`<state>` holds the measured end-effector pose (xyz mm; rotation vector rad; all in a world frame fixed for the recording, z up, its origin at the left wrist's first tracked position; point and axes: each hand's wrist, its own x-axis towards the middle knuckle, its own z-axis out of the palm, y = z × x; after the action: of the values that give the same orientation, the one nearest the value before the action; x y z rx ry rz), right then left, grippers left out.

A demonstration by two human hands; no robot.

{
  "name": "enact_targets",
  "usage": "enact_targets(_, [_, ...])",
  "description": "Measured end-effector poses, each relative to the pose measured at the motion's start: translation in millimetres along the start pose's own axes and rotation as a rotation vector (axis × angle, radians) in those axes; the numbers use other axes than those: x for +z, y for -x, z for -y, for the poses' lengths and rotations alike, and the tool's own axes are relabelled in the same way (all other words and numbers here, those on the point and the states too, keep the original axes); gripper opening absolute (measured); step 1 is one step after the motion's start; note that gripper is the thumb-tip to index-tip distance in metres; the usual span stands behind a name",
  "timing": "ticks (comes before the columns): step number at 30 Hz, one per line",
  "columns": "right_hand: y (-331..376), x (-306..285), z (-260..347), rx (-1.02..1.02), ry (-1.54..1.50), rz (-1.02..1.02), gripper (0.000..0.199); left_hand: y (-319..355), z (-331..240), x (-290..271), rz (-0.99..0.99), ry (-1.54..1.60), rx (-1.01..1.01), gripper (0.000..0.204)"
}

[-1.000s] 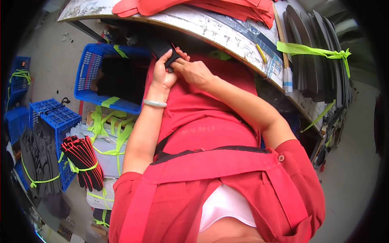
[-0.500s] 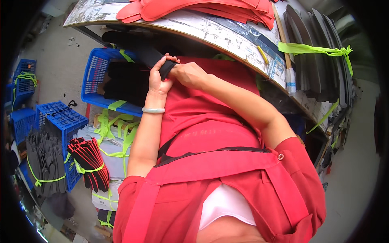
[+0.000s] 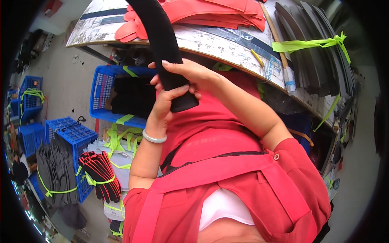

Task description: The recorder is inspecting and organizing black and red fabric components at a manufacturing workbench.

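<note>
Both my hands grip a long black curved flat piece (image 3: pixel 162 44) that rises from my lap up past the table edge. My left hand (image 3: pixel 168 103), with a pale bangle on its wrist, wraps the lower end. My right hand (image 3: pixel 190 73) closes on the piece just above. Red curved pieces (image 3: pixel 202 14) lie piled on the worn table (image 3: pixel 227 40) ahead of me. I wear a red apron over my lap.
A blue crate (image 3: pixel 101 93) holding black material stands under the table at my left. More blue crates (image 3: pixel 67 133), tied bundles of black pieces (image 3: pixel 56 174) and black-and-red pieces (image 3: pixel 99 172) sit on the floor. A stack of dark pieces tied with green strap (image 3: pixel 316 52) lies on the table's right.
The black piece has been drawn up from near the crate and now stands tall past the table edge. Both hands have stayed closed on it and shifted slightly.
</note>
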<state>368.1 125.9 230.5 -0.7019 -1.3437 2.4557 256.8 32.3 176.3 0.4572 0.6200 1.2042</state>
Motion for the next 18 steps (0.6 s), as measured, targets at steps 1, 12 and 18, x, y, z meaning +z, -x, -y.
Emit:
enact_targets(1, [-5.2,-5.4,-4.9,-0.018,-0.012,-0.064,0.045,-0.7,-3.1,6.2,-0.022,-0.011,-0.036,0.019])
enact_targets(12, [-3.0,-102.9,43.6,-0.289,-0.199,-0.484,0.037,29.0,51.6,16.6,0.007,-0.155,-0.140,0.038])
enact_targets(18, [-19.5,-52.9,7.4,-0.164,-0.132,-0.291,0.036,-17.3,12.3,13.4,-0.244,-0.540,0.051,0.038])
